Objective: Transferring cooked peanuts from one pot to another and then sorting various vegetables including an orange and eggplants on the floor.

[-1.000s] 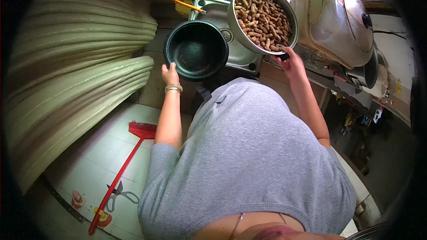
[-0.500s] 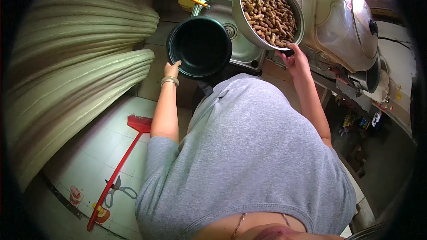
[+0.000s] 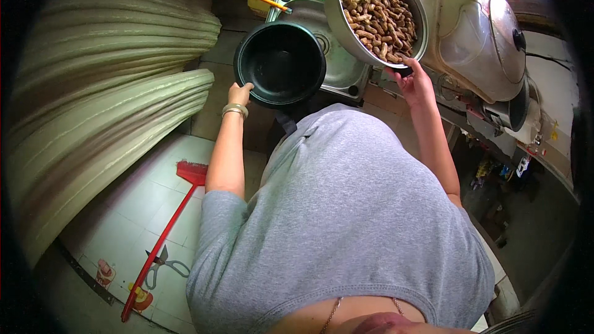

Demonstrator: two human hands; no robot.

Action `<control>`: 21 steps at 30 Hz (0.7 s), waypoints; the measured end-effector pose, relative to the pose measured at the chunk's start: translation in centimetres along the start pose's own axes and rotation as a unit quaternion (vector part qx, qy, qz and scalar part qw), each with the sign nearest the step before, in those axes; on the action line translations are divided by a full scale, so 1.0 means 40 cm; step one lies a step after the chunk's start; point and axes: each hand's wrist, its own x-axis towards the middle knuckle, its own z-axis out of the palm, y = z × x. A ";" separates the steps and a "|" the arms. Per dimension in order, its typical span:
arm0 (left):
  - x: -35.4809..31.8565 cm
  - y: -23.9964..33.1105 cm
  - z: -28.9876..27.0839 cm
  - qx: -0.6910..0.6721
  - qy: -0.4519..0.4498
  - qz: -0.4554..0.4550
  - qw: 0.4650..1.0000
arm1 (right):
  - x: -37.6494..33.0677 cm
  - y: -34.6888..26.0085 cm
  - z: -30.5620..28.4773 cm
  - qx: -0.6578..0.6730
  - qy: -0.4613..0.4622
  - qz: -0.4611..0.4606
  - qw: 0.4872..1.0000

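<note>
Holding two vessels over the steel sink (image 3: 337,71) at the far side: left hand (image 3: 239,94) closed on the near-left rim of an empty dark pot (image 3: 281,62), thumb inside, fingers wrapped under the edge; right hand (image 3: 413,83) curled around the near rim of a metal bowl (image 3: 337,21) full of peanuts in the shell (image 3: 378,15), fingertips partly hidden beneath, so exact grip hard to tell

Bowl raised higher and tilted, its left edge just overlapping the right side of the pot; pot tipped slightly toward the person, mouth open upward

Judging the step as tipping the peanuts across into the pot: best done by bringing the bowl's low lip well inside the pot's rim, steadying the pot level with a firm left grip, then tilting slowly so the heap slides rather than tumbles; likely risk is nuts spilling past the rim into the sink

Standing at right, a white rice cooker (image 3: 479,37); lying on the tiled floor (image 3: 130,204) at near left, a red broom (image 3: 167,222) and scissors (image 3: 164,263)
</note>
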 end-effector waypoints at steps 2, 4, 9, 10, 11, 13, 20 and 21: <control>0.006 0.020 0.005 0.020 -0.011 0.018 1.000 | -0.002 -0.002 -0.002 -0.006 -0.007 -0.009 1.000; -0.002 0.057 0.031 0.023 -0.028 0.036 0.999 | -0.012 -0.010 -0.003 -0.013 -0.003 -0.017 1.000; 0.085 0.116 0.174 0.122 -0.048 0.081 0.988 | -0.036 -0.019 0.018 -0.012 0.009 -0.027 1.000; 0.066 0.161 0.217 0.075 -0.069 0.058 0.993 | -0.041 -0.021 0.009 -0.032 0.014 -0.026 0.999; 0.016 0.236 0.237 0.075 -0.096 0.017 0.992 | -0.045 -0.023 0.000 -0.051 0.020 -0.026 0.998; 0.058 0.247 0.308 0.056 -0.092 -0.016 0.994 | -0.052 -0.025 0.020 -0.059 0.017 -0.046 0.997; 0.244 0.174 0.515 -0.004 -0.085 -0.096 0.992 | -0.043 -0.021 -0.010 -0.086 0.052 0.017 0.995; 0.266 0.145 0.544 -0.055 -0.104 -0.133 0.984 | -0.045 -0.017 -0.021 -0.076 0.067 0.022 0.995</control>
